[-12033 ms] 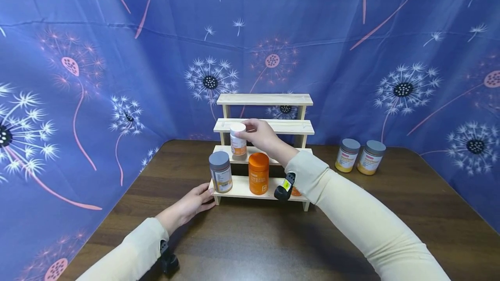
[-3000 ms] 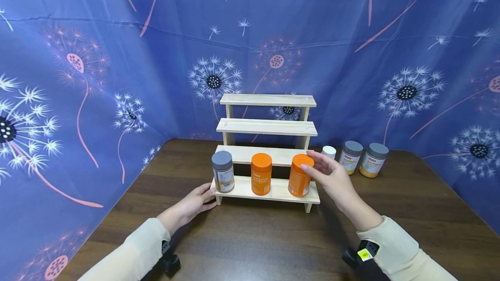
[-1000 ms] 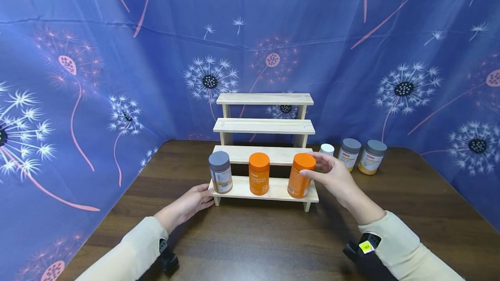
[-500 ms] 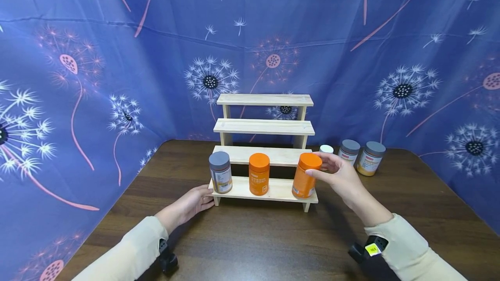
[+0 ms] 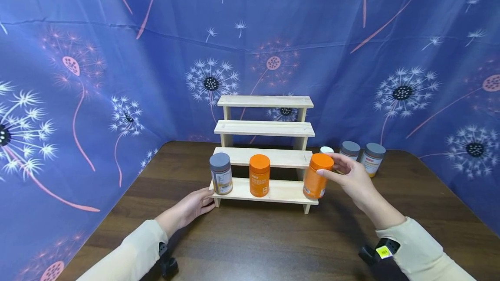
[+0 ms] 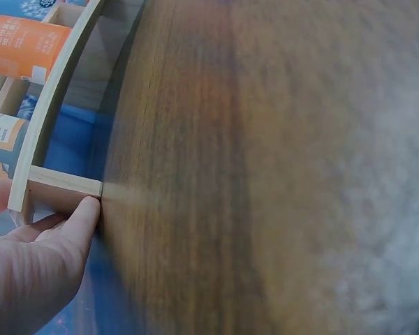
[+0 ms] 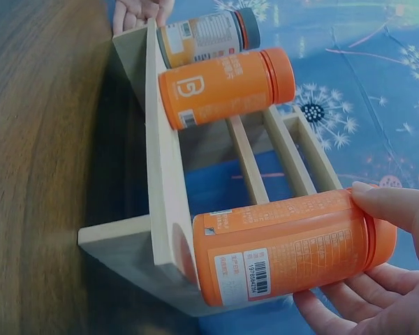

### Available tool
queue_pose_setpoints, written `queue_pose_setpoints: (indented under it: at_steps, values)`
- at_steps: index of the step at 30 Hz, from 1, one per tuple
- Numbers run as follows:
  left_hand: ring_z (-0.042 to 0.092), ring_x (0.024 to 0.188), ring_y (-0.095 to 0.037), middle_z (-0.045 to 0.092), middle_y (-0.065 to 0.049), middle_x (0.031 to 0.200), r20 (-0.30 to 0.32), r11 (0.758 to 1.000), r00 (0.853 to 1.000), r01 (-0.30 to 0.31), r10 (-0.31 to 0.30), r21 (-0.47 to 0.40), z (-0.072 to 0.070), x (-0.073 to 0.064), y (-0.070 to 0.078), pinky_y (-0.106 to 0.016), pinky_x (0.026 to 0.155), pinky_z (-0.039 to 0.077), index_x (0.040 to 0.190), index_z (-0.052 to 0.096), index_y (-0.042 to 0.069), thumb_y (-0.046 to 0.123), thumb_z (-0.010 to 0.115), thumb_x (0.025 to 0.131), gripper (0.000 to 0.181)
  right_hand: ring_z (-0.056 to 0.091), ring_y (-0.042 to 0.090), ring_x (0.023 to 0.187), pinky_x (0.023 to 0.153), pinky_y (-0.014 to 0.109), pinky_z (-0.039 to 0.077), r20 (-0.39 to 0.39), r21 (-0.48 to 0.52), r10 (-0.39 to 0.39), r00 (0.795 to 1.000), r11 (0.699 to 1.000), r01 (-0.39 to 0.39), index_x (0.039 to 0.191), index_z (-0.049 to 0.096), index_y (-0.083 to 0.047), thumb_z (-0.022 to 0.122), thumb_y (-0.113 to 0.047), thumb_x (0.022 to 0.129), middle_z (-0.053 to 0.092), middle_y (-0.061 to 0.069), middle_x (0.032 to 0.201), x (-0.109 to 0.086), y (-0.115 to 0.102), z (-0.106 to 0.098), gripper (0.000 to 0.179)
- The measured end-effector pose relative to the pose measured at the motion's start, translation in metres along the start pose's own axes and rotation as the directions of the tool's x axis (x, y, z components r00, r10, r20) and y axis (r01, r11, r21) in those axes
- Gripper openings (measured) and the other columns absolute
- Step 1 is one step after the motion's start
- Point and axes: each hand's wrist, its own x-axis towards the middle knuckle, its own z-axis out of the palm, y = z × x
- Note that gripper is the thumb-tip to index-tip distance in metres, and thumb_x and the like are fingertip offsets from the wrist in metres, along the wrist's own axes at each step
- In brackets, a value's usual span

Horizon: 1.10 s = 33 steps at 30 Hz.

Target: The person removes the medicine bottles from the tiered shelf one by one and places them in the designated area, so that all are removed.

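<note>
A stepped wooden display rack (image 5: pixel 263 129) stands on the table. My left hand (image 5: pixel 189 209) grips the left end of its lowest step, with fingers against the end leg in the left wrist view. My right hand (image 5: pixel 353 181) holds an orange jar (image 5: pixel 315 179) near its lid, thumb in front and fingers behind. That jar is at the right end of the lowest step, tilted slightly; whether its base touches the wood I cannot tell. On the same step stand another orange jar (image 5: pixel 259 177) in the middle and a grey-lidded jar (image 5: pixel 221 174) at the left.
Behind my right hand, a white-capped bottle (image 5: pixel 326 149) and two grey-lidded jars, one (image 5: pixel 350 148) partly hidden and one (image 5: pixel 372 159) farther right, stand on the brown table (image 5: pixel 265 242). A blue dandelion-print cloth (image 5: pixel 250 25) hangs behind.
The white-capped bottle went from the rack's second step to the table at right. My right hand then took the right orange jar and moved it rightward. My left hand stayed put.
</note>
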Motion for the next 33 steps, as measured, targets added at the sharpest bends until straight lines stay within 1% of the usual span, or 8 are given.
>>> queue_pose_setpoints:
  at_steps: [7,10,14,17,20,25,30,33]
  values:
    - [0.039,0.137,-0.03,0.035,-0.027,0.15,0.025,0.999,0.999,-0.026,0.025,0.026,-0.002,0.001,-0.002,-0.045,0.115,0.037,0.145,0.025,-0.013,0.019,0.038,0.104,0.054,0.044,0.038,0.131,0.109,0.06,0.038,-0.017,0.013,0.028,0.999,1.0,-0.028,0.146,0.039,-0.005,0.071,-0.039,0.087,0.046,0.022,0.144,0.0,0.006,-0.006,0.075]
    - [0.04,0.136,-0.03,0.036,-0.028,0.149,0.026,0.999,0.999,-0.029,0.028,0.036,-0.002,0.001,-0.002,-0.045,0.114,0.038,0.144,0.025,-0.014,0.019,0.038,0.103,0.054,0.047,0.035,0.128,0.108,0.058,0.04,-0.027,-0.001,0.037,0.999,0.999,-0.037,0.145,0.04,-0.005,0.071,-0.04,0.087,0.047,0.02,0.143,0.0,0.01,-0.009,0.075]
    - [0.035,0.139,-0.036,0.032,-0.03,0.15,0.02,0.999,0.999,-0.027,0.026,0.036,-0.001,0.0,-0.002,-0.045,0.113,0.038,0.145,0.022,-0.014,0.019,0.038,0.103,0.055,0.056,0.009,0.11,0.099,0.034,0.051,-0.062,-0.045,0.033,0.998,0.998,-0.035,0.143,0.044,-0.007,0.072,-0.042,0.086,0.056,0.009,0.133,0.0,0.015,-0.014,0.073]
    - [0.035,0.139,-0.036,0.031,-0.03,0.15,0.016,0.999,0.999,-0.03,0.029,0.034,-0.002,-0.001,-0.002,-0.045,0.114,0.038,0.145,0.022,-0.014,0.019,0.037,0.104,0.055,0.054,-0.008,0.097,0.086,0.013,0.049,-0.084,-0.052,0.005,0.996,0.999,-0.01,0.141,0.046,-0.006,0.073,-0.039,0.086,0.06,0.002,0.126,0.0,0.017,-0.017,0.07]
    - [0.037,0.137,-0.032,0.031,-0.03,0.151,0.019,0.999,0.999,-0.033,0.033,0.039,-0.002,-0.001,-0.002,-0.044,0.114,0.038,0.146,0.022,-0.013,0.019,0.037,0.104,0.055,0.054,-0.013,0.092,0.079,0.006,0.048,-0.098,-0.042,-0.022,0.995,0.999,0.018,0.14,0.047,-0.004,0.073,-0.037,0.086,0.062,-0.01,0.116,0.0,0.02,-0.02,0.069]
    - [0.032,0.141,-0.038,0.028,-0.03,0.152,0.026,0.999,0.999,-0.032,0.031,0.039,-0.003,-0.001,-0.002,-0.044,0.114,0.038,0.146,0.02,-0.013,0.02,0.036,0.104,0.056,0.054,-0.015,0.089,0.077,0.004,0.047,-0.128,-0.053,-0.042,0.991,0.998,0.036,0.139,0.048,-0.002,0.074,-0.033,0.086,0.056,-0.03,0.101,0.0,0.026,-0.024,0.067]
    - [0.03,0.141,-0.039,0.029,-0.031,0.151,0.027,0.998,0.999,-0.036,0.035,0.043,-0.003,0.0,-0.003,-0.041,0.113,0.039,0.146,0.02,-0.014,0.021,0.038,0.104,0.057,0.051,-0.014,0.088,0.077,0.006,0.047,-0.152,-0.108,-0.004,0.988,0.994,-0.013,0.14,0.048,-0.004,0.074,-0.037,0.085,0.063,-0.009,0.113,-0.001,0.03,-0.027,0.069]
    - [0.031,0.141,-0.038,0.03,-0.03,0.151,0.025,0.998,0.999,-0.04,0.038,0.044,-0.003,-0.001,-0.003,-0.041,0.112,0.04,0.146,0.021,-0.013,0.022,0.039,0.104,0.058,0.047,-0.014,0.091,0.084,0.015,0.05,-0.162,-0.129,0.023,0.987,0.991,-0.045,0.14,0.047,-0.004,0.073,-0.04,0.085,0.061,0.0,0.12,-0.001,0.032,-0.031,0.071]
